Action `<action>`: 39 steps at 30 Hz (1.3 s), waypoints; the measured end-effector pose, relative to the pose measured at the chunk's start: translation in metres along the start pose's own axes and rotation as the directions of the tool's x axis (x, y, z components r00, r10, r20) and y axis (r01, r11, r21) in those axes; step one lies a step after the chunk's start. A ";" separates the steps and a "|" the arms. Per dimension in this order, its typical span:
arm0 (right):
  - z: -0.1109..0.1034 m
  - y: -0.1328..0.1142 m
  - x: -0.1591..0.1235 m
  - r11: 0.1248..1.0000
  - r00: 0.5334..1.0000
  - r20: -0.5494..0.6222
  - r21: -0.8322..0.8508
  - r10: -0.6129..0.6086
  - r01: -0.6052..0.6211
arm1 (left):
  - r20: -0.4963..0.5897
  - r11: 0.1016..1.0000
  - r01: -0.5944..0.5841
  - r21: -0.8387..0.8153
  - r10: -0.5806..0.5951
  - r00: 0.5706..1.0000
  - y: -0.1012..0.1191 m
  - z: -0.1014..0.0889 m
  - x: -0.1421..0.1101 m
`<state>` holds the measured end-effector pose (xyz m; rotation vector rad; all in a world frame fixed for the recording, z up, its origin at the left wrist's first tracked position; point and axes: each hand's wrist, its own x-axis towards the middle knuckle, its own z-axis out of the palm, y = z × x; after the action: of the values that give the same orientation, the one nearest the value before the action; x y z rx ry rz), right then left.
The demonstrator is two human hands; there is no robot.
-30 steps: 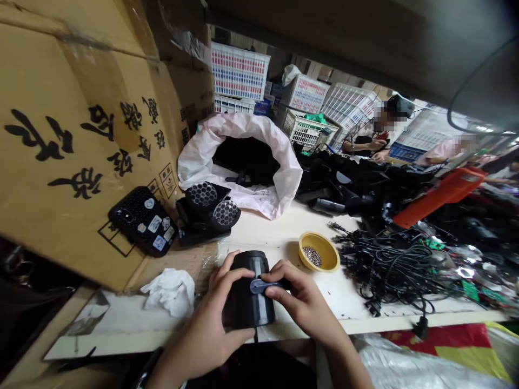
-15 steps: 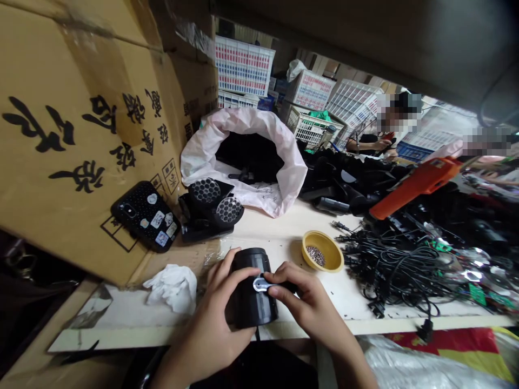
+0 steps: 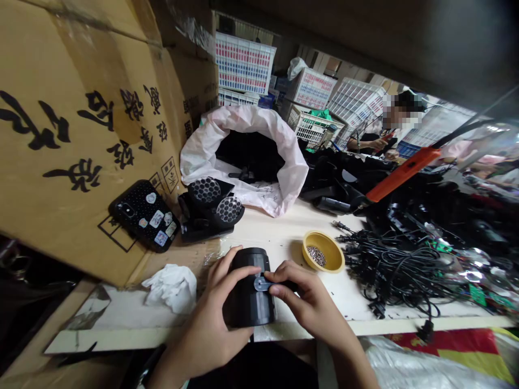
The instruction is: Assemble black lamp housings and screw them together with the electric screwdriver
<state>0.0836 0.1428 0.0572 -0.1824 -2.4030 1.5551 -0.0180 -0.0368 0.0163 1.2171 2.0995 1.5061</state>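
My left hand [image 3: 206, 316] wraps around a black plastic cylindrical housing [image 3: 248, 289], which stands on the pale workbench [image 3: 279, 227] close to its front edge. My right hand [image 3: 308, 302] pinches a small grey metal clip [image 3: 261, 283] between thumb and fingers and presses it against the housing's side. Part of the clip is hidden by my fingers. A yellow bowl of small screws [image 3: 323, 251] sits just beyond my right hand.
A tangle of black power cords [image 3: 399, 270] lies to the right, below an orange-handled tool [image 3: 401, 181]. A stickered phone [image 3: 145, 216], black honeycomb-vented parts [image 3: 208, 205], crumpled white tissue [image 3: 170, 289] and a large cardboard box [image 3: 81, 135] lie left. A co-worker [image 3: 373, 143] sits beyond stacked white crates [image 3: 245, 62].
My right hand has shifted the clip slightly on the housing's side. The orange-handled tool has moved up and to the right and looks narrower. The view has shifted slightly.
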 end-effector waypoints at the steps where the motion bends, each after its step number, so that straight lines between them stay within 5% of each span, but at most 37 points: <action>1: 0.000 0.000 0.000 1.000 1.000 -0.002 0.005 -0.003 0.003 | 0.001 0.997 0.009 -0.080 -0.009 1.000 0.000 0.001 0.000; 4: 0.002 0.001 0.000 1.000 1.000 -0.009 0.016 -0.003 0.004 | -0.056 0.957 0.041 -0.288 -0.060 0.997 0.003 0.008 0.002; 9: 0.002 0.001 -0.002 0.999 1.000 -0.013 0.033 0.029 -0.028 | -0.253 0.979 0.046 -0.201 -0.097 0.963 0.005 0.025 0.010; 19: 0.004 0.000 -0.004 0.997 1.000 0.002 0.069 0.022 -0.022 | -0.194 0.944 0.062 -0.323 -0.131 0.972 0.000 0.024 0.008; 23: -0.023 -0.002 0.002 0.987 1.000 0.000 -0.162 -0.017 0.017 | -0.244 0.941 0.057 -0.334 -0.144 0.959 -0.001 0.026 0.010; 28: -0.078 0.015 0.028 0.698 0.951 -0.268 -0.651 0.157 -0.299 | -0.293 0.948 0.025 -0.316 -0.123 0.948 -0.003 0.029 0.011; 32: -0.096 0.044 0.047 0.554 0.901 -0.206 -0.729 0.382 -0.402 | -0.316 0.955 0.014 -0.296 -0.112 0.942 -0.004 0.030 0.011; 39: -0.095 0.058 0.051 0.544 0.871 -0.123 -0.738 0.475 -0.401 | -0.350 0.964 0.004 -0.264 -0.099 0.931 -0.004 0.031 0.012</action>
<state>0.0603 0.2631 0.0491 -0.9705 -3.1013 0.5627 -0.0068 -0.0076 0.0031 0.8323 2.0343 2.0323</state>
